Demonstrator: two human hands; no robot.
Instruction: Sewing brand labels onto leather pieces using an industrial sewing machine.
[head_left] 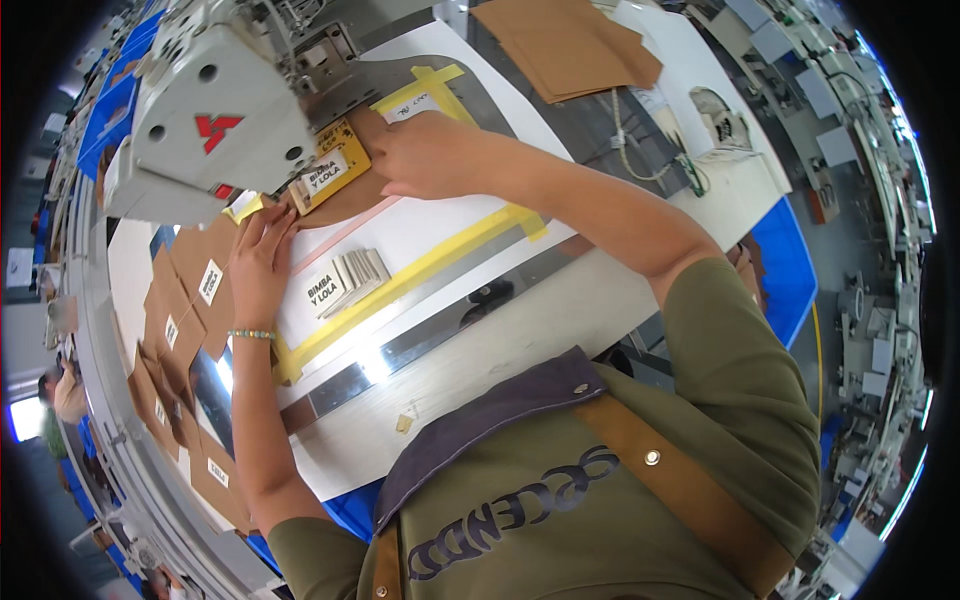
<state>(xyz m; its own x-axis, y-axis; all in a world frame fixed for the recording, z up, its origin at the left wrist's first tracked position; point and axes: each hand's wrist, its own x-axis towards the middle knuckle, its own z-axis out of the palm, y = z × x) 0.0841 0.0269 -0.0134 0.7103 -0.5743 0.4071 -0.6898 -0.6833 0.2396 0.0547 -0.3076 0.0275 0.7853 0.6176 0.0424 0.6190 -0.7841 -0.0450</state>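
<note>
Rows of workstations and blue bins are seen around a pale tabletop (520,330) marked with strips of yellow tape (440,262).

Left hand (262,262): fingers (272,222) are extended flat, not curled around anything, and are pressed on the near edge of a brown leather piece (350,200). A beaded bracelet (250,334) is worn at the wrist.

Right hand (430,155): fingers are laid flat, palm down, on the far side of the same brown leather piece; nothing is pinched. The fingertips are hidden under the hand.

Between the two hands, a yellow template (335,160) carrying a white label (326,172) is seen lying on the leather piece, directly under the head of a grey sewing machine (215,110). The needle itself cannot be made out.

Just beside the left fingers, toward the person, a small fanned stack of white labels (345,280) is found on the white area inside the tape outline.

Outward of the left forearm, a row of overlapping brown pieces with labels attached (180,330) is laid along the tabletop edge.

Beyond the right forearm, a pile of plain brown sheets (570,45) is noted, well apart from both hands.
</note>
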